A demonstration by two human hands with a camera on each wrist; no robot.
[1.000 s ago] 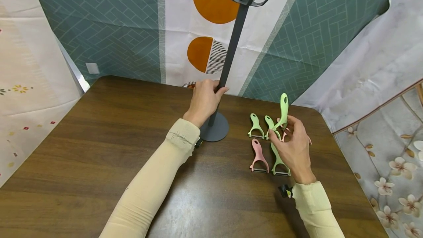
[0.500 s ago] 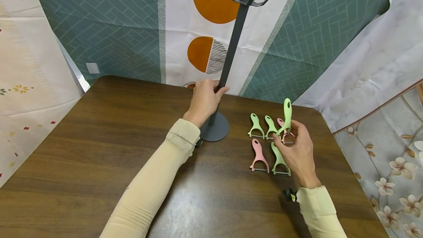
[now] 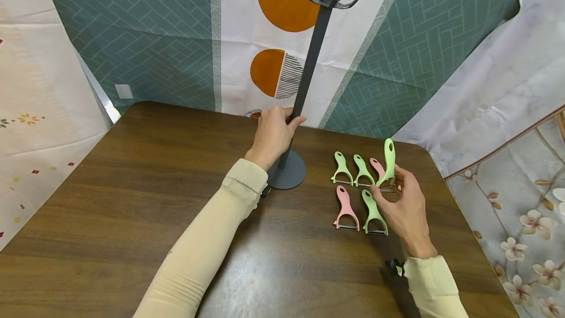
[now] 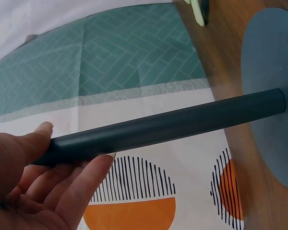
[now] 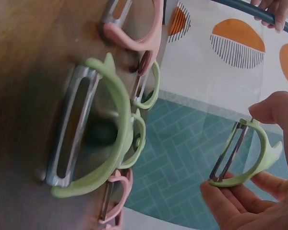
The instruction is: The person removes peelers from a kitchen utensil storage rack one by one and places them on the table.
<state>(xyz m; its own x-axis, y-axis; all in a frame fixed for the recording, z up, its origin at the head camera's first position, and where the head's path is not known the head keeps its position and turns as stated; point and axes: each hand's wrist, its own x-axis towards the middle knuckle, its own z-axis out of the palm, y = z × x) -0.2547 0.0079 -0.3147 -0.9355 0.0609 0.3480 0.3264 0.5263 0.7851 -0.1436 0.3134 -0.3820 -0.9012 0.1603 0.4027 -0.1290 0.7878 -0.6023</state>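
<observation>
My left hand (image 3: 272,136) grips the dark pole (image 3: 309,67) of an upright stand. In the left wrist view, thumb and fingers wrap that pole (image 4: 163,125) above its round base (image 4: 273,57). My right hand (image 3: 403,210) holds a light green Y-shaped peeler (image 3: 389,158) by its blade end, handle pointing up, over the table. Thumb and fingers pinch the two sides of the peeler's head (image 5: 266,155) in the right wrist view. Beneath and beside lie a pink peeler (image 3: 376,165) and green peelers (image 3: 372,212), (image 3: 362,168); the hand partly hides what lies behind it.
A pink peeler (image 3: 345,210) lies in the front row, and a green peeler (image 3: 340,166) at the back left. Several curved hooks (image 3: 328,0) top the stand. The brown table (image 3: 154,185) meets a cloth-covered wall (image 3: 167,38) at its back edge.
My right hand has moved right and toward me, lowering the green peeler, whose handle tip now sits lower. The pink peeler behind it shows more. My left hand stays on the pole.
</observation>
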